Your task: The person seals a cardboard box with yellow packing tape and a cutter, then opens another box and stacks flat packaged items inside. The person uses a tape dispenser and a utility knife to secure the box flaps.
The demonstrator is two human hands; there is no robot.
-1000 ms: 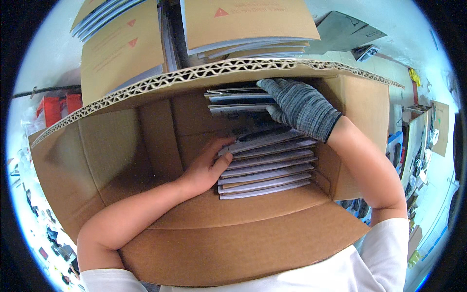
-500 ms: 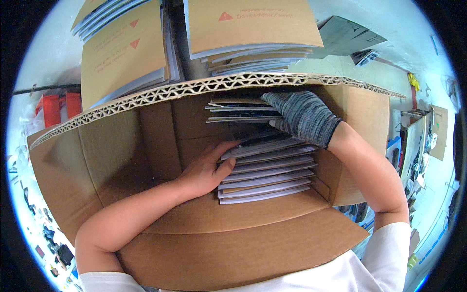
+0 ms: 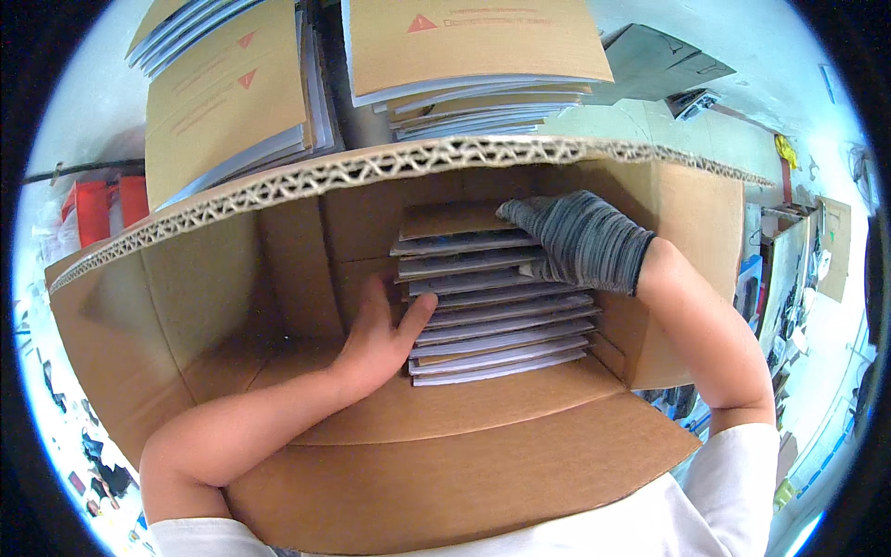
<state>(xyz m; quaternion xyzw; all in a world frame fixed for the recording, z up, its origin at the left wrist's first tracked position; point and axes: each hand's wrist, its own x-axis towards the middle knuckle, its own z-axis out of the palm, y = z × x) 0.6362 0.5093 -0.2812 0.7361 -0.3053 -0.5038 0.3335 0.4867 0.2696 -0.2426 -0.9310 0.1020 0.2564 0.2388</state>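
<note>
A stack of flat, thin cardboard-faced packs [image 3: 501, 325] with white and grey edges stands in the right half of a large open cardboard box [image 3: 483, 483]. My right hand [image 3: 585, 237], in a grey knitted glove, grips the right side of the upper packs [image 3: 450, 221], fingers over the top one and thumb lower down. These upper packs rest on the stack beneath. My bare left hand [image 3: 376, 343] is at the stack's left side, thumb and fingers apart, the thumb touching the pack edges. Its fingertips are partly hidden beside the stack.
Beyond the box's corrugated rim [image 3: 445, 153] stand more piles of flat brown packs, one at left [image 3: 227, 102] and one at centre [image 3: 473, 46]. A red container [image 3: 93, 212] is at far left. Shelves with assorted things [image 3: 789, 269] line the right.
The upper packs in my right hand have come down onto the stack and now line up with it. My left hand has drawn back slightly from the top to the stack's left side.
</note>
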